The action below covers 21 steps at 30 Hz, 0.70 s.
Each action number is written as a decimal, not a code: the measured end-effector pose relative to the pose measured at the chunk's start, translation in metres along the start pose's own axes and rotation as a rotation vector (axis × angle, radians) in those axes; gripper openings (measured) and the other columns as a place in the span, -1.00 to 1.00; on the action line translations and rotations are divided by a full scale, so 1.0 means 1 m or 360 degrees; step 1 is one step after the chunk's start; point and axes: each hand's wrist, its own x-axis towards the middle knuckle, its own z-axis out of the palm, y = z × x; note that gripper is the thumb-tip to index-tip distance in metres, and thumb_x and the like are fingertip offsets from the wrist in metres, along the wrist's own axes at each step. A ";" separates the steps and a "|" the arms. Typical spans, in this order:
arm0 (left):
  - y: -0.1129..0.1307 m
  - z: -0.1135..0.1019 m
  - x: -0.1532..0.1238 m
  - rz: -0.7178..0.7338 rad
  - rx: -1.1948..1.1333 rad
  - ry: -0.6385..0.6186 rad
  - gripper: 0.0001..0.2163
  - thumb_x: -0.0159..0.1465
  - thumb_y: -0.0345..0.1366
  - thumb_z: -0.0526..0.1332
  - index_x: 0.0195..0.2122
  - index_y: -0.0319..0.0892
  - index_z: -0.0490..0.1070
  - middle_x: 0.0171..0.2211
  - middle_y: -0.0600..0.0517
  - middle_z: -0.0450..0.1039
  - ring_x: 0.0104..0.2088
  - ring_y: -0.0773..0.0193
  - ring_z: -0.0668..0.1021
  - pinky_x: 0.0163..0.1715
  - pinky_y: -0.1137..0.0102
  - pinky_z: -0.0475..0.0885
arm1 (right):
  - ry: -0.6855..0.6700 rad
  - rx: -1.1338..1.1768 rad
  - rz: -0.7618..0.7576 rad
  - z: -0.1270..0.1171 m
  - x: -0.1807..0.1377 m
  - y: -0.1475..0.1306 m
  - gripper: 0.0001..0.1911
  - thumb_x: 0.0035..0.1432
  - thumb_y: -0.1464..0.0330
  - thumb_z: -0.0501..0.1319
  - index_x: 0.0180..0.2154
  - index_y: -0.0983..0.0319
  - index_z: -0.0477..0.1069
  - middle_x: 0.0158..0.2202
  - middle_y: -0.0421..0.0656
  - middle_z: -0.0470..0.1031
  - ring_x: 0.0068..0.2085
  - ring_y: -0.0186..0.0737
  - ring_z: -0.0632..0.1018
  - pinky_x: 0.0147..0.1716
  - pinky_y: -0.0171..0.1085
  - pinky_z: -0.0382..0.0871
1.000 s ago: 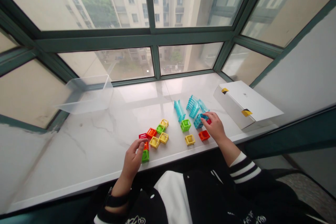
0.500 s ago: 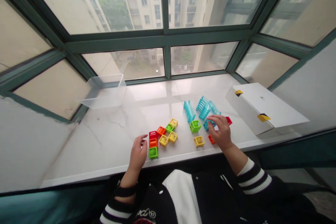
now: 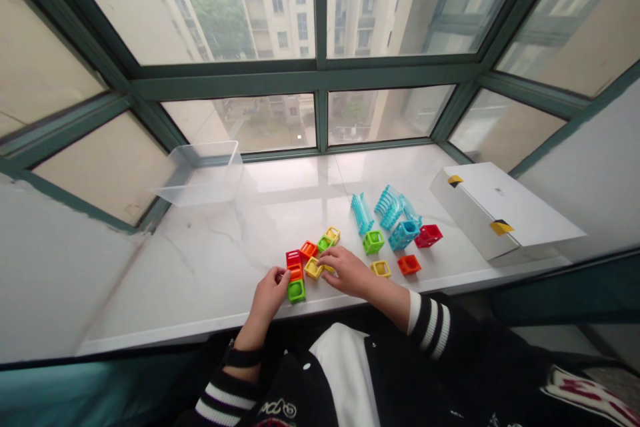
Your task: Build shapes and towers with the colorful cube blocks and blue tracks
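My left hand [image 3: 271, 290] lies at the left side of a short column of hollow cube blocks, its closed fingertips against the orange block [image 3: 296, 272]. Above that block is a red block [image 3: 293, 258]; below it is a green block [image 3: 297, 291]. My right hand [image 3: 345, 271] hovers over the neighbouring cluster, thumb and fingers apart, partly covering a yellow block [image 3: 329, 268]. Another yellow block [image 3: 313, 267] shows beside its fingertips. Farther up the cluster are an orange block [image 3: 309, 249], a green block [image 3: 325, 243] and a yellow block [image 3: 333, 235].
Right of my hands are a green block [image 3: 373, 242], yellow block [image 3: 381, 269], orange block [image 3: 409, 265], red block [image 3: 429, 236] and blue block [image 3: 404, 235]. Behind stand translucent blue track pieces [image 3: 361, 213]. A clear plastic bin [image 3: 200, 177] and white box [image 3: 505, 207] flank the marble sill.
My right hand has swung left from the blue and red blocks to the yellow ones. My left hand has moved slightly right, onto the orange block.
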 end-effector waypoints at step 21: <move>0.001 0.026 0.005 -0.0039 -0.0218 -0.0184 -0.75 0.36 -0.06 0.16 -0.32 -0.13 0.41 -0.42 0.01 0.59 -0.43 0.18 0.62 -0.43 0.38 0.46 | -0.0017 -0.0337 0.0361 0.054 0.006 -0.032 -0.62 0.17 0.23 0.43 -0.01 0.19 0.48 0.07 0.02 0.52 0.13 0.11 0.44 0.18 0.04 0.29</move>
